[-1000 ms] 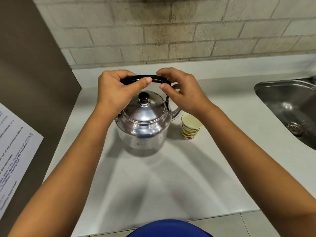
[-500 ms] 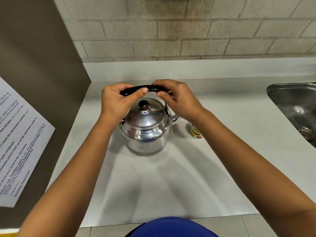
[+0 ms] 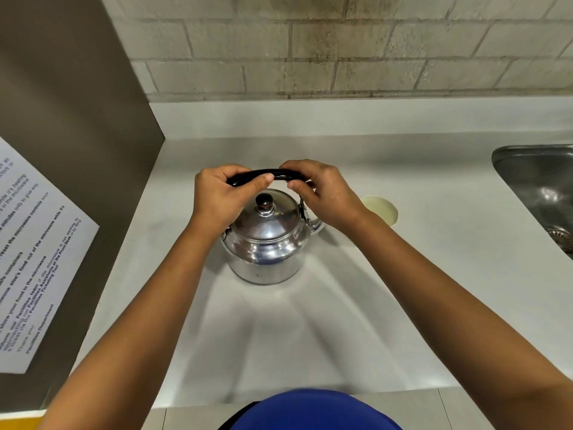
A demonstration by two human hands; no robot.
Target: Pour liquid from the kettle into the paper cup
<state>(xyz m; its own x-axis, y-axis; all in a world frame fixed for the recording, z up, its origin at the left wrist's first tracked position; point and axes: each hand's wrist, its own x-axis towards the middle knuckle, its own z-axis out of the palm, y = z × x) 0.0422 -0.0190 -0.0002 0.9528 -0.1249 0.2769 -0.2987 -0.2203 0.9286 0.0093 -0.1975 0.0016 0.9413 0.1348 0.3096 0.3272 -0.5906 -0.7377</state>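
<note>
On the pale grey counter (image 3: pixel 310 321) the shiny round steel kettle (image 3: pixel 266 243) stands upright, its short spout pointing right toward the pale paper cup (image 3: pixel 383 209) just beyond it. Its black arched handle (image 3: pixel 279 175) runs left to right over the lid. The left hand (image 3: pixel 220 197) and right hand (image 3: pixel 322 193) are each curled closed around that handle's ends.

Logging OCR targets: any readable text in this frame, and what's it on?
Only the printed notice on the brown panel at left carries text; partly readable:
"reset the microwave controls once"
"your food in the microwave"
"Facilities Department"
Its other lines are too small or blurred.
Kettle, paper cup: no text visible.
</note>
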